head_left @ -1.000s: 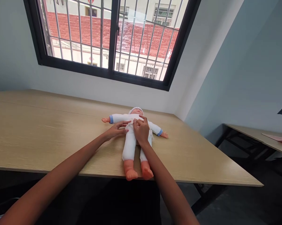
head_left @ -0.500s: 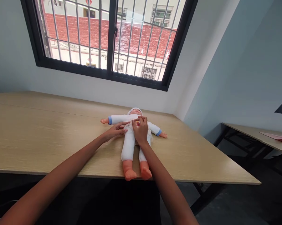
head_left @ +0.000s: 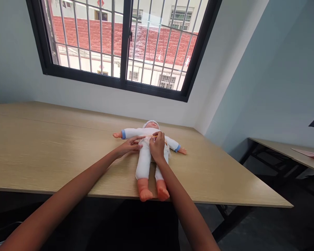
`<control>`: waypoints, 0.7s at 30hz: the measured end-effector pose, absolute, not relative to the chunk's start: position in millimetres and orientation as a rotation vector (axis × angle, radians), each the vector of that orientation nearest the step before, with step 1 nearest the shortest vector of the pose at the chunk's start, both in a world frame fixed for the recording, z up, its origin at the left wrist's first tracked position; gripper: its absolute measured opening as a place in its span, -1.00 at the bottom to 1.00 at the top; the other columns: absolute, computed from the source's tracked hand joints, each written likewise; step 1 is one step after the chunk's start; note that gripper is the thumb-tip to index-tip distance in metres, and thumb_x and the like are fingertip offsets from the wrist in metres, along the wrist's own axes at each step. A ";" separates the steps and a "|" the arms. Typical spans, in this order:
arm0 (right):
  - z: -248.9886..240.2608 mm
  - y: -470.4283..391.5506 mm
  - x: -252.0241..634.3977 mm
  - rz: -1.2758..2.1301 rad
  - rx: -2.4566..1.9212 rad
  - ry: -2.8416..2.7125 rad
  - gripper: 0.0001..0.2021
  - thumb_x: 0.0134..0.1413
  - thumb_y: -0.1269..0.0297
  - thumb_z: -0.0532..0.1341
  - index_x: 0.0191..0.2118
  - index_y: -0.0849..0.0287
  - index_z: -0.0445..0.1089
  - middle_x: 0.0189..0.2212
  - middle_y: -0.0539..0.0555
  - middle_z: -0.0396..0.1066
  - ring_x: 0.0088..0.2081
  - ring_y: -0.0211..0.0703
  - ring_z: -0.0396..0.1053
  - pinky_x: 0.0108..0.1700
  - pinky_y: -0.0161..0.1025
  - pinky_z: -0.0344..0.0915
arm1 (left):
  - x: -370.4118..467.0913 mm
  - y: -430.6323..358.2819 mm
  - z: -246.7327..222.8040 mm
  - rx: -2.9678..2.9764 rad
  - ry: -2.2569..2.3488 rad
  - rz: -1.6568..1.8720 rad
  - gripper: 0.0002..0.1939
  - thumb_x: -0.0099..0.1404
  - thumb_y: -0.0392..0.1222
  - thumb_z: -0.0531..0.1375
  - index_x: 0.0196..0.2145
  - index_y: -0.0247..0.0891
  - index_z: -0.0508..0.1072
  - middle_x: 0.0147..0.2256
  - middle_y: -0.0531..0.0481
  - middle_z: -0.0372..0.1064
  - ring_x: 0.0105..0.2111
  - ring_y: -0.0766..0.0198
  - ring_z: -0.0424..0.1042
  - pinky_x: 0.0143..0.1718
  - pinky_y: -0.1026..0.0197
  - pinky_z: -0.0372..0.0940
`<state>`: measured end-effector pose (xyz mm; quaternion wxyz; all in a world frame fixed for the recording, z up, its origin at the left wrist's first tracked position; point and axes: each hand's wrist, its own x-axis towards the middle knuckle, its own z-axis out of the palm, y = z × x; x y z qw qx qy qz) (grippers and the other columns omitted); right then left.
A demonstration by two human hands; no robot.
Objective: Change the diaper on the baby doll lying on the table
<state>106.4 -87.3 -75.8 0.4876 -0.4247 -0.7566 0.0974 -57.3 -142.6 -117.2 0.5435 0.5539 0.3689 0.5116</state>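
Observation:
A baby doll [head_left: 143,164] in a white outfit with blue cuffs lies on its back, feet toward me at the table's front edge. Thin white cloth [head_left: 168,150] is gathered about its waist, with a narrow orange strip showing near my fingers. My left hand [head_left: 130,145] rests against the waist on the left, fingers stretched over the cloth and thumb apart below. Over the belly, my right hand [head_left: 158,146] has its fingers bent and pinched together at the cloth's upper edge. The back of that hand hides part of the belly and the exact pinch.
The doll lies on a light wooden table [head_left: 68,150] against the wall below a barred window [head_left: 120,45]. To the right stands a second table [head_left: 277,148] with pink cloth [head_left: 309,153] on it.
The fingers of my right hand have shifted slightly at the waist, and the reddish patch seen between them is now covered. My left hand stays in place against the doll.

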 end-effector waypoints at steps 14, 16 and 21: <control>-69.7 -87.6 107.8 0.410 -1.006 -1.618 -0.86 0.08 0.45 0.02 -0.24 0.12 0.23 -0.19 0.11 0.26 -0.24 -0.14 0.25 -0.12 -0.17 0.26 | -52.9 -148.8 -107.6 1.210 0.856 1.288 -0.45 0.13 0.00 0.36 0.09 -0.04 0.45 0.02 -0.05 0.47 0.04 -0.06 0.41 0.02 0.02 0.32; -66.3 -89.7 107.1 0.448 -0.997 -1.581 -0.89 0.10 0.42 0.03 -0.25 0.13 0.23 -0.19 0.10 0.29 -0.25 -0.16 0.26 -0.14 -0.19 0.26 | -52.0 -149.0 -106.6 1.185 0.864 1.325 -0.49 0.09 0.01 0.38 0.01 -0.09 0.49 0.01 -0.05 0.48 0.01 -0.07 0.41 -0.01 0.02 0.33; -61.8 -94.1 106.0 0.526 -0.981 -1.558 -0.90 0.09 0.38 0.03 -0.27 0.13 0.24 -0.20 0.08 0.33 -0.22 -0.17 0.27 -0.15 -0.22 0.23 | -51.6 -148.8 -106.1 1.140 0.886 1.354 -0.52 0.05 0.03 0.39 -0.09 -0.18 0.48 -0.09 -0.05 0.48 0.00 -0.08 0.38 -0.06 0.03 0.33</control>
